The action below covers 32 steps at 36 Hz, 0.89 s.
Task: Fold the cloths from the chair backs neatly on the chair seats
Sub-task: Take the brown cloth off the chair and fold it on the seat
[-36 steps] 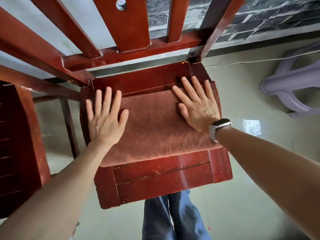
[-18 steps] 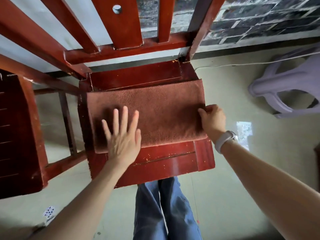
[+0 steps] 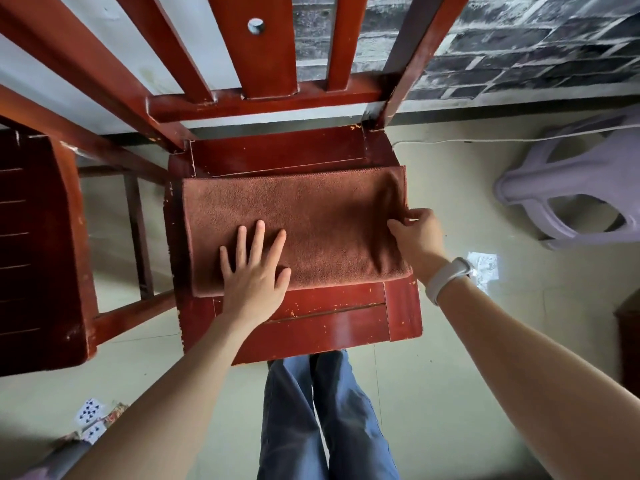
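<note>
A rust-brown cloth (image 3: pixel 311 216) lies folded into a wide rectangle on the seat of a red wooden chair (image 3: pixel 311 323). My left hand (image 3: pixel 254 271) rests flat on the cloth's near left part, fingers spread, palm over the near edge. My right hand (image 3: pixel 417 233) pinches the cloth's right edge between thumb and fingers, and that edge is slightly lifted and creased. A white band sits on my right wrist. The chair back (image 3: pixel 263 98) with its slats rises behind the seat, bare of cloth.
A second dark red chair seat (image 3: pixel 38 244) stands at the left. A pale purple plastic stool (image 3: pixel 571 188) lies on its side on the floor at the right. Playing cards (image 3: pixel 90 415) lie on the floor at lower left. A white cable (image 3: pixel 485 140) runs along the wall base.
Both hands left the flat press on the cloth. The left slid to the near left part; the right moved to the right edge and pinched it. The camera pulled back.
</note>
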{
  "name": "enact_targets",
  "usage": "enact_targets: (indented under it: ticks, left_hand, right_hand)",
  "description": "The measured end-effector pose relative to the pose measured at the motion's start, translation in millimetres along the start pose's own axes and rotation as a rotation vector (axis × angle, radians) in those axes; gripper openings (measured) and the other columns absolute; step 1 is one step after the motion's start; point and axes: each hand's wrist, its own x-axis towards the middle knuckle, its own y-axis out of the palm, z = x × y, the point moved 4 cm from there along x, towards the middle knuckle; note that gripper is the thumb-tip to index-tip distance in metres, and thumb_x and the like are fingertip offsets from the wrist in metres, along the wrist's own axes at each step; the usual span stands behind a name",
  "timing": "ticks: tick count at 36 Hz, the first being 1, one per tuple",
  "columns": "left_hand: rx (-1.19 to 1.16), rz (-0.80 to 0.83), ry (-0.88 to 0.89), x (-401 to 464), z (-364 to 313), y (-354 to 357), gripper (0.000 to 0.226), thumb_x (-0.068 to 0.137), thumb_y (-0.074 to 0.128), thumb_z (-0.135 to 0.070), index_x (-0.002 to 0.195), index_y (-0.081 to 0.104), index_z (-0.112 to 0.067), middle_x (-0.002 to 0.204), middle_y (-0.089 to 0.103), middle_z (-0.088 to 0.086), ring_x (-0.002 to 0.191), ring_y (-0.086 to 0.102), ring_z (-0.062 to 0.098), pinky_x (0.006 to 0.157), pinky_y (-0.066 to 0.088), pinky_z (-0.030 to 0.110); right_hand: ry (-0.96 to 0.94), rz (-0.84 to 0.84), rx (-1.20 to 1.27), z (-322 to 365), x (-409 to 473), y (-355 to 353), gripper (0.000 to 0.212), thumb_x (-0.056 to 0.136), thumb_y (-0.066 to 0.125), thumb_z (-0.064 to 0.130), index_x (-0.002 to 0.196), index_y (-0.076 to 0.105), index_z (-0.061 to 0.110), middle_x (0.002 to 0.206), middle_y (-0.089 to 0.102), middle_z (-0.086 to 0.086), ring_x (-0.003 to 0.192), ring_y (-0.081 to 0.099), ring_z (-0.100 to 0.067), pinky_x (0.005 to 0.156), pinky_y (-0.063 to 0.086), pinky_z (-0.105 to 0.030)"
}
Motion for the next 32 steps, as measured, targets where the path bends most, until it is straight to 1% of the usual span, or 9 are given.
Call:
enact_targets:
  ticks: [4,8,11,15,19,22,26,30,32]
  left_hand:
    - [-0.427,-0.15,-0.033,-4.0,2.9,-20.5,0.036,0.092,0.051,-0.024,0.128,0.053,-0.017,0.147,0.035,0.005,0.141,0.019,0.023,0.113,0.015,0.05]
    - [-1.153,-0.084,-0.341,-18.8,6.3,-41.9,0.022,0.094,0.05,-0.02,0.113,0.061,-0.017,0.119,0.061,-0.001,0.114,0.054,0.009,0.095,0.039,0.016]
    - [-1.724,-0.003,-0.583,-30.9,8.5,-42.7,0.027,0.097,0.039,-0.031,0.111,0.057,-0.017,0.113,0.062,0.004,0.099,0.062,0.013,0.094,0.043,0.03]
    - [-2.079,-0.078,-0.776,-41.8,22.5,-37.3,0.043,0.098,0.029,-0.042,0.128,0.041,-0.015,0.122,0.052,0.007,0.108,0.053,0.021,0.096,0.039,0.037]
    - [-1.983,-0.177,-0.763,-50.0,32.9,-23.8,0.038,0.093,0.049,-0.032,0.126,0.043,-0.013,0.12,0.056,0.006,0.105,0.057,0.021,0.093,0.046,0.037]
    - [-1.567,-0.296,-0.746,-49.0,37.4,-18.7,0.045,0.084,0.065,-0.027,0.123,0.052,-0.008,0.111,0.062,0.006,0.097,0.063,0.02,0.087,0.052,0.036]
    - [-1.149,-0.477,-0.733,-46.7,41.7,-17.9,0.022,0.085,0.063,-0.018,0.099,0.063,-0.001,0.091,0.068,0.013,0.084,0.063,0.027,0.078,0.05,0.033]
    - [-1.227,-0.566,-0.677,-44.8,40.7,-15.3,0.018,0.083,0.062,-0.007,0.1,0.062,0.0,0.091,0.065,0.006,0.082,0.06,0.019,0.068,0.043,0.015]
    - [-1.283,-0.562,-0.629,-45.7,40.0,-11.4,0.018,0.083,0.062,-0.003,0.101,0.061,0.0,0.094,0.065,0.008,0.082,0.06,0.019,0.071,0.045,0.017]
  right_hand:
    - [0.001,0.119,0.166,20.5,-17.5,-9.0,0.009,0.081,0.067,0.015,0.08,0.061,0.008,0.054,0.055,0.004,0.047,0.05,-0.01,0.046,0.04,-0.022]
    - [-0.118,0.231,0.188,67.2,-49.4,10.6,0.029,0.077,0.071,0.013,0.066,0.044,0.016,0.061,0.05,-0.002,0.05,0.049,-0.015,0.048,0.046,-0.029]
    - [-0.201,0.397,0.145,108.8,-83.4,49.6,0.024,0.077,0.07,0.013,0.067,0.049,0.016,0.065,0.056,-0.004,0.053,0.057,-0.011,0.06,0.056,-0.03]
    - [-0.22,0.575,0.077,144.9,-105.3,97.8,0.013,0.084,0.062,0.01,0.073,0.058,0.015,0.064,0.06,-0.006,0.065,0.063,-0.022,0.08,0.055,-0.047]
    - [-0.508,0.339,-0.267,158.4,-88.4,103.3,0.022,0.09,0.046,0.012,0.096,0.067,0.018,0.094,0.062,0.003,0.091,0.061,-0.022,0.081,0.052,-0.022]
    - [-0.685,0.27,-0.46,167.8,-70.7,104.4,0.03,0.091,0.042,0.017,0.115,0.06,0.019,0.12,0.058,-0.001,0.116,0.05,-0.023,0.099,0.042,-0.041]
    - [-0.707,0.343,-0.757,181.1,-54.6,124.6,0.041,0.095,0.038,0.026,0.136,0.042,0.022,0.142,0.04,0.001,0.134,0.028,-0.021,0.11,0.022,-0.043]
    - [-0.688,0.383,-0.89,190.8,-48.2,146.4,0.047,0.093,0.033,0.05,0.121,0.055,0.02,0.123,0.056,-0.002,0.123,0.041,-0.027,0.104,0.031,-0.048]
    - [-0.675,0.415,-0.83,192.8,-46.0,152.1,0.029,0.09,0.042,0.045,0.097,0.063,0.026,0.102,0.062,-0.002,0.108,0.053,-0.031,0.096,0.04,-0.051]
